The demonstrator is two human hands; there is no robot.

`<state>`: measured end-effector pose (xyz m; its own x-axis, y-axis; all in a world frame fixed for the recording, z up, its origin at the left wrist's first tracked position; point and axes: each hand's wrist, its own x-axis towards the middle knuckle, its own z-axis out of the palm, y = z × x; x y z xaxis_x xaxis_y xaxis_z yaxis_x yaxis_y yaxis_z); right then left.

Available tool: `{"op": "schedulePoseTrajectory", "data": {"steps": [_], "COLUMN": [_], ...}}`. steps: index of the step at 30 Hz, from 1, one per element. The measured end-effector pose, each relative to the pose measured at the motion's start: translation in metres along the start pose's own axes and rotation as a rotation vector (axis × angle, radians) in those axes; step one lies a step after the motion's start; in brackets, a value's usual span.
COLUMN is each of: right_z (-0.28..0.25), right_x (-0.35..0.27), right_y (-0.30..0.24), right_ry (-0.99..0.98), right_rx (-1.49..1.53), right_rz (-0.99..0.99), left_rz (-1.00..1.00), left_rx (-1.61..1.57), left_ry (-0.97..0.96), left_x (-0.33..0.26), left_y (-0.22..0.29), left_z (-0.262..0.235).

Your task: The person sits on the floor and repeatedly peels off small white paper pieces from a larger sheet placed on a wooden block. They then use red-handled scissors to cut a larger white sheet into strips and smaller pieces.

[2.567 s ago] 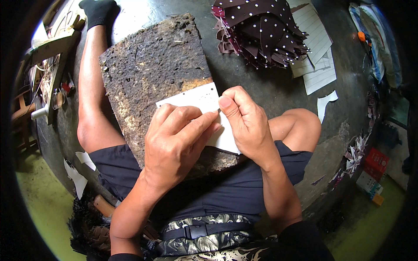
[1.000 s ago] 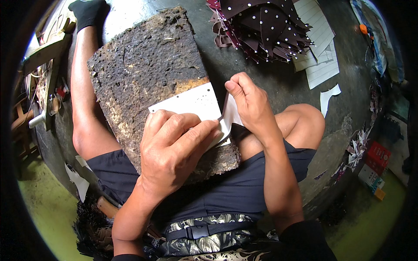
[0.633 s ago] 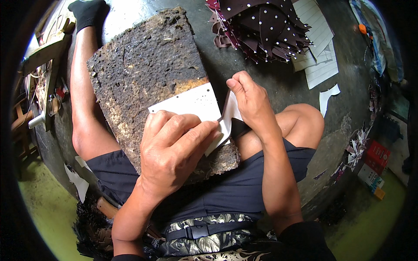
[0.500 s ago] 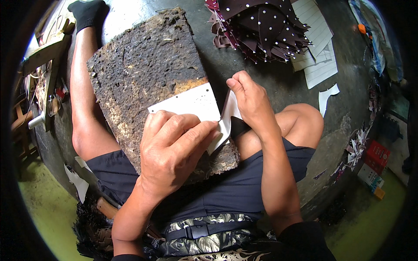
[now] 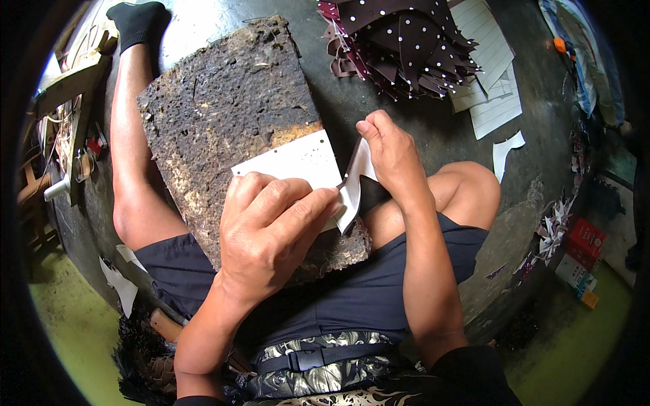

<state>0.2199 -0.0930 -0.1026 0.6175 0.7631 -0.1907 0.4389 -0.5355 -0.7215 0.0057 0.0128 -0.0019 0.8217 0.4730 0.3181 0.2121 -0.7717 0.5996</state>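
Observation:
A white sheet with small dark holes along its edge lies flat on a rough, dark, pitted board across my lap. My left hand is closed over the sheet's near side, pressing it to the board, thumb and forefinger pinched at its right corner. Beside that corner a curled white strip bends upward, with a thin dark edge along one side. My right hand is closed round the strip's upper end, raised just off the board's right side. Whether the strip joins the sheet under my left fingers is hidden.
Beyond the board lies a pile of dark polka-dot pieces, with lined paper sheets beside it. A white offcut and a heap of scraps are at right. Wooden frames stand at left. My legs flank the board.
The white strip's lower end has shifted slightly up and to the right, and its curl shows more clearly. My hands have kept nearly the same place and grip.

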Motion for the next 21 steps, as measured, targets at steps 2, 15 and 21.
{"op": "schedulePoseTrajectory", "data": {"steps": [2,15,21], "right_z": [0.0,-0.019,-0.078], "right_x": [0.0,0.003,-0.007], "right_y": [0.0,0.007,0.0], "right_ry": [0.005,0.125,0.34], "right_rx": [-0.002,-0.12,-0.187], "right_rz": [-0.003,0.052,0.117], "left_rz": [0.017,0.028,0.034], "left_rx": [0.001,0.112,0.121], "left_ry": [0.022,0.019,0.065], "left_x": [-0.001,-0.002,-0.004], "left_y": [-0.001,0.005,0.006], "left_z": [0.002,0.008,0.012]}}
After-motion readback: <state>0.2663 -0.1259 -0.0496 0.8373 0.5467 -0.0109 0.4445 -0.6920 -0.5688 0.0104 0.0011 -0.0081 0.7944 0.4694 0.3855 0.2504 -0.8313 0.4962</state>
